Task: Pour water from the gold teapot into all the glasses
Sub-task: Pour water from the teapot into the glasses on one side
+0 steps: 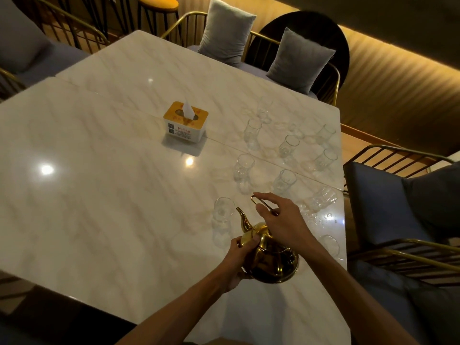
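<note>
A polished gold teapot, round-bellied with a thin curved spout, sits tilted above the glossy marble table, spout aimed at the nearest clear glass. The left hand cups the pot's body from the side, thumb pressed on its shoulder. The right hand, wrist bent down, pinches the slim wire handle between thumb and forefinger. More clear tumblers stand scattered beyond, near a white tissue box with a yellow top.
</note>
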